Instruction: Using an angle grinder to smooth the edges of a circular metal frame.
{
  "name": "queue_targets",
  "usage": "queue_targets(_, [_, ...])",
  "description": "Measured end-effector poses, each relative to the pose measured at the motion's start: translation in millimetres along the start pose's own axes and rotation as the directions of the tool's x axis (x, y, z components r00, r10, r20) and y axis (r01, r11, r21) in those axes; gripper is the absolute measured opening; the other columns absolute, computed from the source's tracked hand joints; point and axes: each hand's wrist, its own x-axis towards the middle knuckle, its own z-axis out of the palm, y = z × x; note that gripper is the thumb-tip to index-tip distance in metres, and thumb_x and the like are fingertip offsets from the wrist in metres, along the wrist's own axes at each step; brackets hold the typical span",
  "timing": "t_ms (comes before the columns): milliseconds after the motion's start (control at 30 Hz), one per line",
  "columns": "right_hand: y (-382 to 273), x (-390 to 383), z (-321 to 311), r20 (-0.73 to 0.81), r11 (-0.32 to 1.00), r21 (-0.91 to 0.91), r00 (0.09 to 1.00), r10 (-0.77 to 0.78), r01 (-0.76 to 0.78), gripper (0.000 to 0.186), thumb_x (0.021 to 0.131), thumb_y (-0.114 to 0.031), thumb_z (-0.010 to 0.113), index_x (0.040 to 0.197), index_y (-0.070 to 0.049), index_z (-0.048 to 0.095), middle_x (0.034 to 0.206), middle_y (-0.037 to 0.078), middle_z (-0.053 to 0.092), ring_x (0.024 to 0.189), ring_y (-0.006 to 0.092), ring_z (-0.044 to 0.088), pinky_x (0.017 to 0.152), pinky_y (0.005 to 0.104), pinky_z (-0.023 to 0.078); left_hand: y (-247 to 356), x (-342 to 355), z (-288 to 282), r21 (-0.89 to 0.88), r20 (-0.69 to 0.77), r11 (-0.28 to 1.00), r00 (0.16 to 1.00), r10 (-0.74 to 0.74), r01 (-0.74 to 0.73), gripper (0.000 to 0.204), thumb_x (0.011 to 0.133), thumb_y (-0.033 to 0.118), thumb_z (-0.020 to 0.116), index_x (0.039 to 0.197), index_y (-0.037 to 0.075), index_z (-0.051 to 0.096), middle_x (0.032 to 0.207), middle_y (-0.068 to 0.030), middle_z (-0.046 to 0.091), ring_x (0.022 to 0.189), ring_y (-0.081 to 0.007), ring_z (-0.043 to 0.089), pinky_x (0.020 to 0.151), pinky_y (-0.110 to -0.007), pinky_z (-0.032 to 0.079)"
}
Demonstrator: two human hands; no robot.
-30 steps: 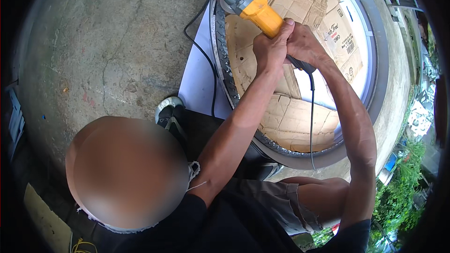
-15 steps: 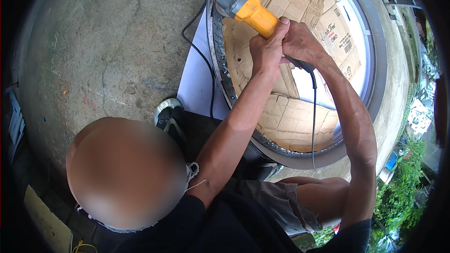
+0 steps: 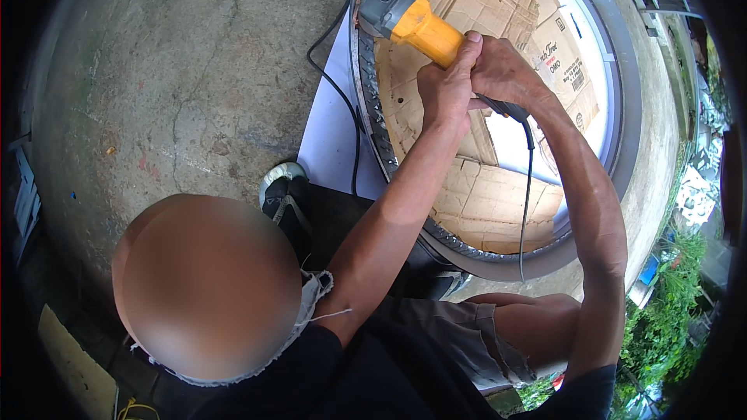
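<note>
A yellow and grey angle grinder lies angled over a large grey ring, its head at the notched inner band on the ring's left side. My left hand is wrapped round the grinder's body, thumb along the top. My right hand grips it beside the left, near the black rear end, from which a cord hangs. Inside the ring are torn cardboard pieces and a white surface. The grinder's disc is mostly hidden under its head.
Cracked concrete floor spreads to the left. A white sheet and a black cable lie left of the ring. My shoe is below them. Green plants are at the right edge. A blurred round shape fills the lower left.
The grinder's head has shifted slightly down and to the left along the ring's band. Both hands still grip it, and the cord near its rear has swung a little to the right.
</note>
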Motion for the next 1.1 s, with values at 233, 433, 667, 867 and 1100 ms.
queue_targets(233, [-1,-1,4,-0.031,1.0,-0.02,1.0,-0.001,0.001,0.038,0.08,-0.024,0.068,0.1,0.008,0.066,0.089,0.029,0.071,0.087,0.0398,0.072,0.08,0.0454,0.057,4,3,-3,-0.005,0.022,0.999,0.999,-0.044,0.044,0.057,0.086,0.04,0.079,0.113,-0.007,0.062,0.103,-0.0154,0.066,0.09,-0.0247,0.071,0.058,-0.043,0.064])
queue_targets(433, [14,-11,1,-0.101,0.999,0.044,0.994,0.032,-0.028,0.036,0.08,-0.022,0.066,0.101,0.008,0.064,0.087,0.028,0.071,0.084,0.0394,0.072,0.078,0.0455,0.057,0,2,8,0.05,0.108,0.998,0.994,-0.032,0.027,0.056,0.086,0.039,0.08,0.112,-0.008,0.063,0.102,-0.0151,0.067,0.084,-0.023,0.071,0.056,-0.039,0.063])
queue_targets(667, [50,-43,-13,-0.233,0.993,0.116,0.972,0.036,-0.009,0.039,0.076,-0.021,0.069,0.102,0.008,0.061,0.086,0.027,0.07,0.083,0.0385,0.072,0.077,0.0449,0.058,-21,-14,41,0.129,0.244,0.982,0.965,0.101,-0.135,0.051,0.087,0.036,0.079,0.11,-0.007,0.064,0.098,-0.0136,0.067,0.077,-0.0204,0.071,0.057,-0.036,0.064])
queue_targets(867, [94,-73,-22,-0.485,0.974,0.167,0.872,-0.057,0.156,0.044,0.076,-0.023,0.07,0.108,0.004,0.056,0.085,0.025,0.07,0.082,0.0377,0.072,0.075,0.0448,0.057,-45,-32,80,0.05,0.366,0.956,0.895,0.253,-0.29,0.052,0.087,0.03,0.079,0.114,-0.009,0.059,0.104,-0.0157,0.064,0.082,-0.0229,0.071,0.055,-0.039,0.064])
queue_targets(1100, [140,-87,-38,-0.517,0.987,0.084,0.853,-0.073,0.135,0.031,0.087,-0.021,0.066,0.11,-0.002,0.061,0.098,0.023,0.072,0.085,0.0386,0.072,0.074,0.0468,0.06,-46,-66,116,0.216,0.427,0.95,0.897,0.117,-0.227,0.053,0.083,0.035,0.081,0.113,-0.004,0.063,0.098,-0.0144,0.069,0.085,-0.023,0.071,0.069,-0.038,0.061])
